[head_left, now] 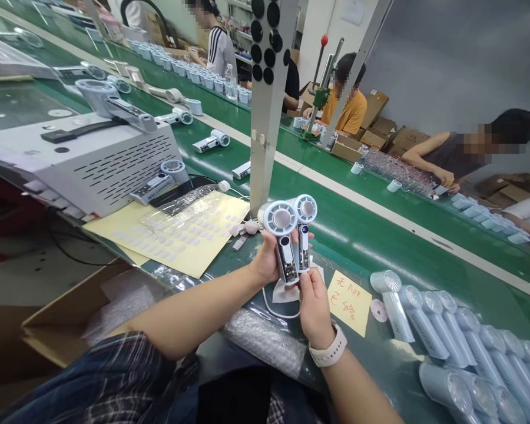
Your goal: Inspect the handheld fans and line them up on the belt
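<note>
Two light-blue handheld fans are held upright side by side, a nearer handheld fan (pixel 287 259) and a second handheld fan (pixel 304 248) just behind it to the right. Both have round vented heads and exposed circuit boards along their handles; the second one has a small lit display. My left hand (pixel 267 259) is closed around the handles from the left, its fingertips partly showing beyond them. My right hand (pixel 313 300), wearing a white watch, grips the lower handle ends with thumb and fingers. Below them, a white cable (pixel 278 312) loops over the green bench.
Rows of fans (pixel 441 330) lie at right beside a handwritten yellow note (pixel 350 301). Left are a yellow sticker sheet (pixel 194 235), a white vented machine (pixel 123 159) and a cardboard box (pixel 48 335). A metal post (pixel 265 118) stands before the green conveyor (pixel 371 194); people work beyond.
</note>
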The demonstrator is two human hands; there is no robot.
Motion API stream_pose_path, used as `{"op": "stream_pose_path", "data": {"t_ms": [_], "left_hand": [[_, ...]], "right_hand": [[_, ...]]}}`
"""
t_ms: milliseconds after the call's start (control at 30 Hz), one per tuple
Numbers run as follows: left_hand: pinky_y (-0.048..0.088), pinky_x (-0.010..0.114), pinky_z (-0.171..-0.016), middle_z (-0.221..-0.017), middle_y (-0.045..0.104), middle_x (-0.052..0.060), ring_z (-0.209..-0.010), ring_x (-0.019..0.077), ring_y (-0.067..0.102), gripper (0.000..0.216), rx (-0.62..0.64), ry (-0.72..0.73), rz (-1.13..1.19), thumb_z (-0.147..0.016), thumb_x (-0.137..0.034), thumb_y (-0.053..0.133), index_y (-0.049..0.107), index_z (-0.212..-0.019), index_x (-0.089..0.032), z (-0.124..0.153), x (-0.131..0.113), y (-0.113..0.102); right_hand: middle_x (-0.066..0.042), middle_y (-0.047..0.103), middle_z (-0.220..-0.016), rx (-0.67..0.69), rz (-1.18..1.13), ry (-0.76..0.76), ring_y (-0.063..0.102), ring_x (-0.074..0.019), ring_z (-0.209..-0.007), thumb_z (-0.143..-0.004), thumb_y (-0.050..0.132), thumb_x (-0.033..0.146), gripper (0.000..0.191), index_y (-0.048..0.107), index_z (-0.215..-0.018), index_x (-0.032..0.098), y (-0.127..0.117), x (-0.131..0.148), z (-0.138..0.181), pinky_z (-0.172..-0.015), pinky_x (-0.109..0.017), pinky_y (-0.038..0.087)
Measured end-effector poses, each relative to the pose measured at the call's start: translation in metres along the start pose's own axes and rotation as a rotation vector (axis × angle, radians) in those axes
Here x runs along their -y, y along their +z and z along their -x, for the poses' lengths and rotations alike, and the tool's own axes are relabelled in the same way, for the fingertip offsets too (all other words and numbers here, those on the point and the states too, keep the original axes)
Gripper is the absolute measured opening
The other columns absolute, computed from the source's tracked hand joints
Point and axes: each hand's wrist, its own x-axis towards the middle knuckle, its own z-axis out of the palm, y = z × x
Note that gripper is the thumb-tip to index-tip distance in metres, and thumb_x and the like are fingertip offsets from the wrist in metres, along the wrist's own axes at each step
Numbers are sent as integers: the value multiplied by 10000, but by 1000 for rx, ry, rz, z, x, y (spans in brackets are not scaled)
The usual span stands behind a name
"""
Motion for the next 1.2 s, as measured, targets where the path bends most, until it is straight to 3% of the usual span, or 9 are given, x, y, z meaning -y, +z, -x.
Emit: {"op": "stream_pose_path", "data": {"t_ms": [167, 233, 300, 400, 467, 567, 700, 900, 1200], "left_hand": [[572, 371, -863, -1071, 743, 83, -1074, 300, 686, 589, -91, 11, 28, -650, -742, 753, 696, -813, -179, -6, -10, -5], [563, 367, -861, -1064, 752, 91, -1029, 291, 698, 526, -45, -38, -3, -658, -638, 804, 720, -889, -173, -3, -8, -8], [551, 368, -841, -1024, 761, 108, -969, 291, 709, 523, 74, -132, -74, -643, -553, 853, 732, -962, -156, 2, -4, -9], [532, 356, -818, -910, 767, 102, -882, 276, 713, 576, 238, -255, -177, -578, -479, 926, 745, -999, -131, 9, 1, -11], [524, 356, -855, -919, 768, 88, -911, 267, 709, 579, 237, -269, -193, -567, -471, 938, 754, -1008, -145, 8, 1, -10], [523, 365, -903, -988, 760, 65, -977, 244, 698, 508, 161, -300, -141, -700, -521, 851, 735, -1082, -206, 2, -5, -6], [552, 371, -793, -824, 685, 12, -754, 176, 662, 543, 158, -406, 14, -841, -599, 688, 621, -1257, -257, -3, -13, -1], [536, 306, -719, -862, 634, -24, -741, 143, 651, 521, 231, -405, -84, -715, -233, 846, 555, -1148, -237, 2, -9, -8], [512, 293, -669, -899, 631, 1, -746, 159, 666, 479, 266, -312, -303, -758, -353, 832, 501, -1068, -197, 0, -4, -11]], "right_hand": [[-96, 632, -1132, -108, 168, -209, 587, -248, -1099, -986, 482, 450, 292, 609, -854, 223, -23, 7, -7, -999, -417, 445], [-124, 552, -1367, -214, 262, -207, 479, -283, -1315, -960, 532, 439, 243, 633, -966, 217, -35, 7, -12, -1125, -473, 348], [-121, 478, -1492, -207, 267, -170, 388, -292, -1425, -934, 582, 458, 336, 609, -1178, 229, -45, 8, -17, -1181, -499, 288], [-108, 616, -1357, 8, 98, -72, 538, -297, -1304, -902, 632, 519, 450, 590, -1262, 252, -53, 13, -19, -1084, -467, 433], [-94, 683, -1229, 65, -29, -47, 621, -295, -1172, -831, 725, 542, 471, 625, -1193, 256, -55, 18, -19, -979, -428, 512], [-77, 684, -1180, 46, -195, -35, 653, -282, -1066, -720, 828, 558, 562, 624, -1156, 268, -56, 24, -17, -886, -404, 558], [-58, 681, -1006, -1, -295, 95, 666, -234, -850, -780, 740, 585, 476, 596, -1094, 257, -55, 26, -18, -729, -388, 577], [-54, 675, -984, -21, -254, 72, 646, -196, -775, -821, 631, 420, 339, 556, -1094, 232, -51, 28, -16, -704, -370, 550], [-45, 665, -949, 40, -268, 21, 613, -188, -733, -846, 635, 422, 324, 564, -1107, 243, -52, 27, -11, -654, -350, 532]]}}
